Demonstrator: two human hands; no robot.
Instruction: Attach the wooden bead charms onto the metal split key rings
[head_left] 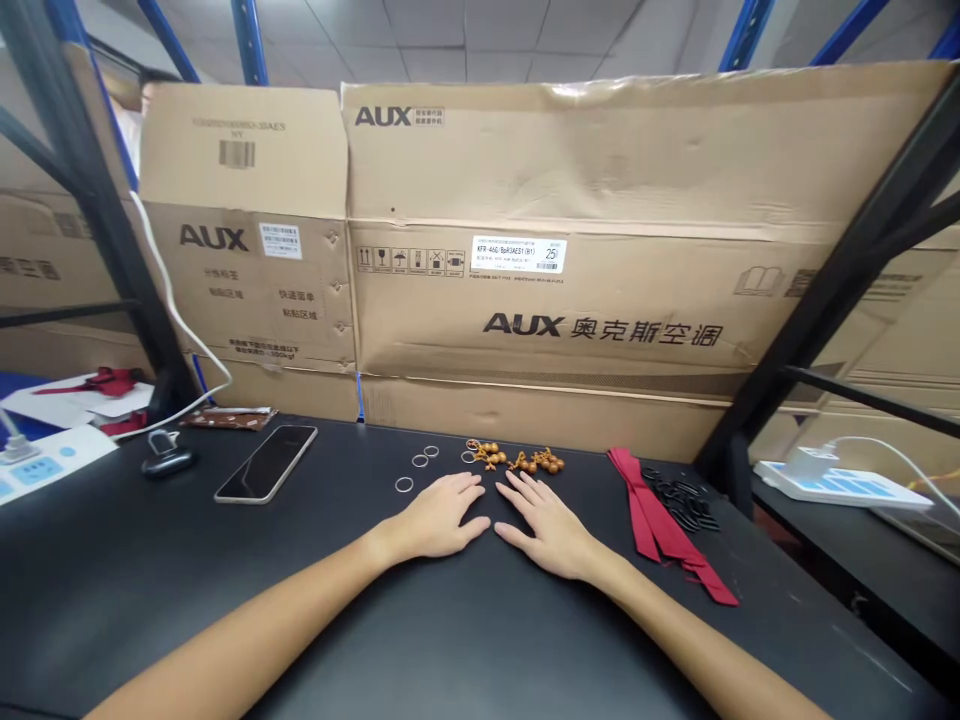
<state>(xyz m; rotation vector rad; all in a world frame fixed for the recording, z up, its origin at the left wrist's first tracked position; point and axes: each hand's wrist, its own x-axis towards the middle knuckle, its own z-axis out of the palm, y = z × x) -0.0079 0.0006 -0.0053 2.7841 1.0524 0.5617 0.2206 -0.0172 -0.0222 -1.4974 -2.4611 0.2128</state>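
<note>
Two hands lie flat on the black surface (480,620), your left hand (439,515) and your right hand (544,525), fingers spread wide, holding nothing. Near the far edge lies an orange-brown wooden bead cluster (536,461); it seems light and hard, so pinch it at one end.
</note>
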